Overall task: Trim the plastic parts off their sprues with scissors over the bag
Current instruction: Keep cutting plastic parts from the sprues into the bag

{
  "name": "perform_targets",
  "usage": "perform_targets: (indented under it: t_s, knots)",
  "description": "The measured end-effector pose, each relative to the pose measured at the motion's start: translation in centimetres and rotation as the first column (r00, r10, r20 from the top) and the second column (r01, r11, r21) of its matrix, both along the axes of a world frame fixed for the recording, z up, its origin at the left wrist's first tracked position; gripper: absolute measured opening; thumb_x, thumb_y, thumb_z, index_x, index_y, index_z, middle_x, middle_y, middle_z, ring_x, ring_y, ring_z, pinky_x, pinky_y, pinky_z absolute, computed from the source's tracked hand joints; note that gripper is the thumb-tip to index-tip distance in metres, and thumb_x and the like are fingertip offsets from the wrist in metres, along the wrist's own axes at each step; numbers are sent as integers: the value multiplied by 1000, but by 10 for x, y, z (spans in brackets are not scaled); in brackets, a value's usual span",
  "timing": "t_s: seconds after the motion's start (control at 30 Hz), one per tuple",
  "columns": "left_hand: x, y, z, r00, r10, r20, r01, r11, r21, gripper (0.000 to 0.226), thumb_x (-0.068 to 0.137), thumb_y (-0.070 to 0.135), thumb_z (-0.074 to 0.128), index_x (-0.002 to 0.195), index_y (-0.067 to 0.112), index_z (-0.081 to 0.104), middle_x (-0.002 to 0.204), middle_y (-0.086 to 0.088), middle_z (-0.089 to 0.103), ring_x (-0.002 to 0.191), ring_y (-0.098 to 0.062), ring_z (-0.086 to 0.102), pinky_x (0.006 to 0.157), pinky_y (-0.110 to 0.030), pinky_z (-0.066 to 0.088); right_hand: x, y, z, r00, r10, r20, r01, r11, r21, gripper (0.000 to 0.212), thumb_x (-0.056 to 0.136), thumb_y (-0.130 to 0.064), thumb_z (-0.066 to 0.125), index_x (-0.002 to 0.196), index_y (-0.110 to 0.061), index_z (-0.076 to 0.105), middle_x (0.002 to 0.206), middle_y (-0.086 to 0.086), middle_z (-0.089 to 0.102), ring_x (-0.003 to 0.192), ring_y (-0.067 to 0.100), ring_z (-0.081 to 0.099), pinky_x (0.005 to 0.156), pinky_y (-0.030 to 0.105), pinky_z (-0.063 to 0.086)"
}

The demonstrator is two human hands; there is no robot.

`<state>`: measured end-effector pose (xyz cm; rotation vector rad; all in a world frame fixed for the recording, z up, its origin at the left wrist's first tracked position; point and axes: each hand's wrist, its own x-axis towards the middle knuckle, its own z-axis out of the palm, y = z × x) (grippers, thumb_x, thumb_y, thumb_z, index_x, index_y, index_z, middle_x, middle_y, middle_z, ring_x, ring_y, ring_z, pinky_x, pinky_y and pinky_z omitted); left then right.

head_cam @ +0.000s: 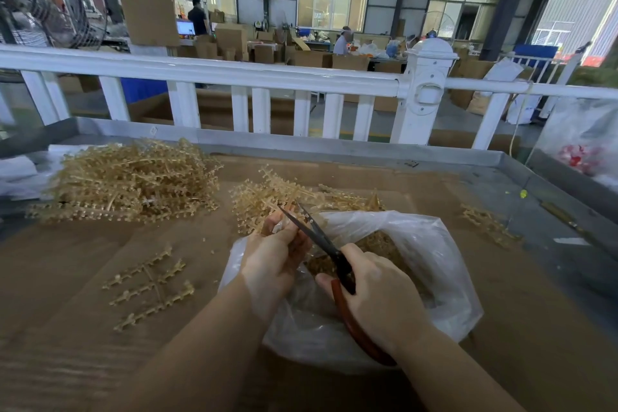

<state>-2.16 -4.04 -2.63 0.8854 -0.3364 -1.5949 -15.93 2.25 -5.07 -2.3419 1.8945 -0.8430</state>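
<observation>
Both forearms reach in from the near edge. The right hand (378,294) grips the red handles of the scissors (321,237), fingers curled round them, blades parted. The left hand (277,251) pinches a sprue (264,207) at the blades, held over the near-left lip of the bag (434,244) rather than over its mouth.

Risks, as I judge them: the left fingertips sit just beside the blades — a snip without looking could nick them. Cut parts may drop outside the bag, onto the cardboard (83,278). The bag's film lies under the scissors and could snag. 1 spent frame (150,288) lies to the left; a big pile (133,177) waits behind.
</observation>
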Motion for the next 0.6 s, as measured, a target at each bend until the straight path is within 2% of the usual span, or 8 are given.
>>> perform_targets:
  t_s: [0.17,0.23,0.37,0.6]
  knots:
    - [-4,-1,-3,997,3,79,1,999,-47,22,92,-8,49,102,11,52,71,-11,65,50,-16,66,46,-23,55,1,1,2,1000,11,21,-11,1000,7,35,85,-64,40,94,-31,45,82,-9,55,80,10,52,72,24,43]
    - [-5,0,-3,995,3,96,3,998,-67,20,92,-8,49,100,10,53,78,-12,64,52,-15,65,46,-22,54,0,1,4,999,20,49,-21,1000,21,36,84,-65,39,93,-31,47,82,-9,56,81,10,54,74,26,45]
    - [-5,0,-2,994,14,111,-2,994,-106,22,91,-9,50,89,12,54,81,-11,61,62,-18,63,50,-22,56,-1,1,7,996,29,86,-33,998,44,36,82,-67,38,90,-32,46,80,-8,56,79,10,54,71,26,44]
    - [-7,1,-3,994,7,107,7,991,-131,22,91,-8,53,102,11,54,79,-9,58,63,-18,57,52,-21,56,-2,1,15,996,38,82,-44,997,71,30,89,-60,43,87,-29,44,72,-8,56,70,12,56,64,24,41]
